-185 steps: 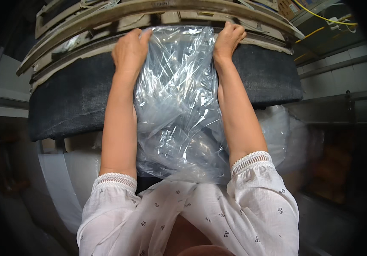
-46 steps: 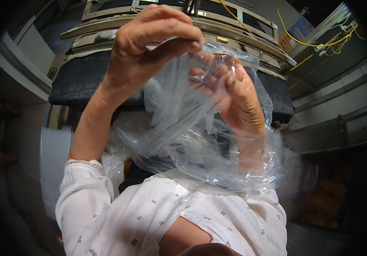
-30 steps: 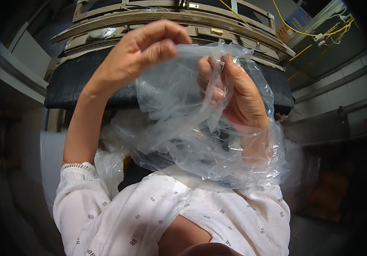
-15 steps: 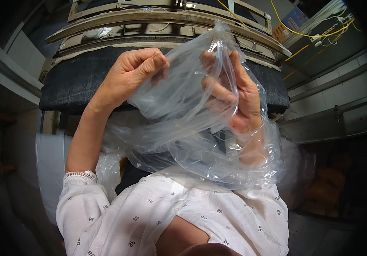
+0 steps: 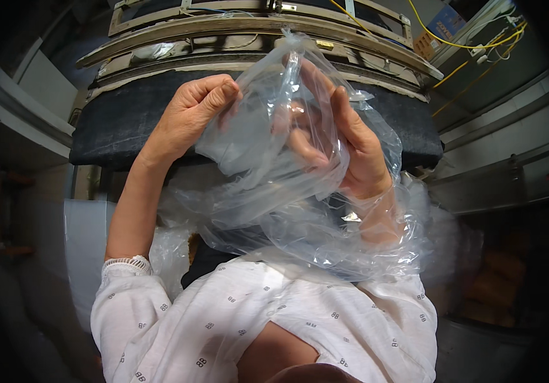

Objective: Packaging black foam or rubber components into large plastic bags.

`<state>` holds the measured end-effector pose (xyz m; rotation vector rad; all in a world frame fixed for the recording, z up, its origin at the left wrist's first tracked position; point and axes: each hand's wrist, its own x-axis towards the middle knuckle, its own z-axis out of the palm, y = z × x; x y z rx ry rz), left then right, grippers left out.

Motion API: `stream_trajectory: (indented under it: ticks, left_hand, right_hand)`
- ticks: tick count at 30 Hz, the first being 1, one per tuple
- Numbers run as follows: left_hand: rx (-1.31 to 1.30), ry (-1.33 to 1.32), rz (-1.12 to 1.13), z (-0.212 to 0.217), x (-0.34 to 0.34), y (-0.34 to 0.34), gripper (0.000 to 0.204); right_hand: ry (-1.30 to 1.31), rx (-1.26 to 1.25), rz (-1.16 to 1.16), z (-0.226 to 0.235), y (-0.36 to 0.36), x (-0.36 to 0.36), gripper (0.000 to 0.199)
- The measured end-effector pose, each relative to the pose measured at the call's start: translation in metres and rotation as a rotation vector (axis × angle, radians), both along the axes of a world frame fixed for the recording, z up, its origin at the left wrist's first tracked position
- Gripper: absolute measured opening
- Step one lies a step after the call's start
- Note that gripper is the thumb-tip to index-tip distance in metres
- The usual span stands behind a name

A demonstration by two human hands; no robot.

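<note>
A: While the left hand [image 5: 188, 118] pinches one edge of the clear plastic bag [image 5: 287, 191], where is the right hand [image 5: 344, 150]?

B: Inside the film, fingers spread, palm against the wall. The bag hangs raised before the chest, above the dark padded bench [image 5: 114, 127].

A: Good handling?

B: I'd judge: keep the pinch firm and part the layers slowly, or the thin film clings.

A: And around?

B: Curved metal frames [image 5: 236, 25] behind, yellow cables [image 5: 472, 60] at right, white sleeves [image 5: 159, 313] below.
</note>
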<state>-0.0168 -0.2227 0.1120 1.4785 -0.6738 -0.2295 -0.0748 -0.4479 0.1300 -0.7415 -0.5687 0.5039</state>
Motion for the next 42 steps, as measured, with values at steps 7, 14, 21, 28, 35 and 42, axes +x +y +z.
stream_trajectory:
  ticks: [7,14,21,28,35,42]
  left_hand:
    - [0.004,0.145,0.413,-0.037,0.028,0.041,0.027]
    - [0.451,-0.247,0.752,-0.061,0.056,0.168,0.034]
    - [1.060,-0.542,1.318,-0.132,0.059,0.430,0.039]
    - [1.579,-0.424,1.460,-0.097,0.067,0.478,0.034]
    - [0.718,-0.525,0.370,-0.031,0.011,0.009,0.024]
    - [0.576,-0.664,-0.193,-0.069,-0.054,-0.176,0.016]
  right_hand:
    - [-0.121,-0.260,-0.209,-0.031,-0.012,-0.007,0.073]
    - [-0.098,-0.859,-0.555,-0.067,-0.076,-0.046,0.076]
    - [0.267,-0.540,-0.527,-0.121,-0.145,-0.099,0.057]
    - [0.459,-0.003,-0.598,-0.127,-0.164,-0.157,0.075]
    - [0.266,-0.776,-0.535,-0.149,-0.106,-0.182,0.038]
    - [0.164,-0.956,-0.464,-0.173,-0.129,-0.212,0.012]
